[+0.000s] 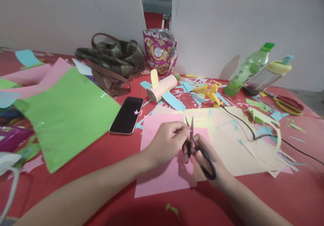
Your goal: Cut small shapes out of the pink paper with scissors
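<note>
My right hand (202,151) grips black-handled scissors (208,163), their blades slightly parted and pointing away from me. Close against the blades, my left hand (169,141) is closed in a pinch; whatever is between the fingertips is too small or hidden to name. Both hands are above a pink paper sheet (162,180) that lies over cream paper (227,145). To the left is a black-screened phone (125,118) with a small pink paper star (136,112) on it. Beyond the hands lies a paper-covered tube (163,87) with yellow and blue paper flaps, like a plane.
Green paper (73,111) in a clear sleeve lies left. A yellow glue gun (210,92) trails a black cable (249,126) rightward. At the back are a plaid bag (116,55), a snack bag (160,52), a green bottle (250,69) and a yellow-lidded cup (268,77). Red-handled scissors (291,103) lie right.
</note>
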Demonstrator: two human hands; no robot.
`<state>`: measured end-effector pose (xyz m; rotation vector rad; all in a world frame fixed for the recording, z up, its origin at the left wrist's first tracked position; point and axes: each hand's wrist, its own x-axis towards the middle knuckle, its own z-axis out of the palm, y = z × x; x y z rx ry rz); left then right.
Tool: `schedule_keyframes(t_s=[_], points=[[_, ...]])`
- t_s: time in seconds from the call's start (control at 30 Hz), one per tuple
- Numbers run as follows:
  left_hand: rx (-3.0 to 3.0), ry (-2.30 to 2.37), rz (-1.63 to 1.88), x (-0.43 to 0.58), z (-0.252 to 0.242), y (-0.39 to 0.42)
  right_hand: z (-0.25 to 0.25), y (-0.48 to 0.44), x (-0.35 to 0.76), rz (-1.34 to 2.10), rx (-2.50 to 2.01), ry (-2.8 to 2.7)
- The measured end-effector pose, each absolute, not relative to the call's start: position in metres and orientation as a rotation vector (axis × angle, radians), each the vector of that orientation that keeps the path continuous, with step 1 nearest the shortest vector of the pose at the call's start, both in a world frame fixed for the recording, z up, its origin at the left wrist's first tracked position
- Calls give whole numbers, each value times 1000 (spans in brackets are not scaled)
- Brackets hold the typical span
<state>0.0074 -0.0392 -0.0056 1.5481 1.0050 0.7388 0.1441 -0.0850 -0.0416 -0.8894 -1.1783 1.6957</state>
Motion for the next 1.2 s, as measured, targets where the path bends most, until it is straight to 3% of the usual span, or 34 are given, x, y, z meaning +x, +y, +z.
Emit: schedule_keyframes(t_s=[1.2], points=[[1357, 929, 869, 15, -18, -49, -37, -90, 140, 1622, -1095, -1261]])
